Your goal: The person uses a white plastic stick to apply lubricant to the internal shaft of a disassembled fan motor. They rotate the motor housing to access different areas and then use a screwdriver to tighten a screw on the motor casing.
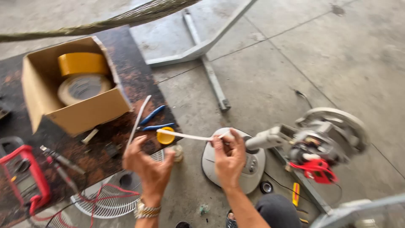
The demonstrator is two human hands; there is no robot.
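Left hand point(148, 165) raised, back toward the camera, fingers curled around a thin white strip point(185, 135); gold wristwatch point(146, 210) on the wrist below. Right hand point(228, 157) just beside, fingertips pinched on the other end of the same strip. Strip stretched between the two hands, with one loose end rising up and away from the left hand toward the cardboard box point(71, 84).

Directly beyond the left hand's fingers: a small yellow cap point(165, 137) and blue-handled pliers point(154, 120) on a dark, rust-stained board point(130, 71). Further out on that board, the open box holding two rolls of tape point(82, 76), one yellow, one pale. Below and left of the left hand: a white wire fan grille point(105, 198) flat on the floor, red wires across it, and a red-cased meter point(23, 177) with probes point(61, 162).

Under the right hand: the round grey base of a stripped-down fan point(249, 169), with buttons on top. Neck running out to the right of that hand, ending in the bare motor point(325, 143) with a red part beneath. Near the right forearm: a yellow-handled screwdriver point(295, 194) on the concrete floor point(337, 63). Far beyond both hands: a grey metal frame point(211, 71).
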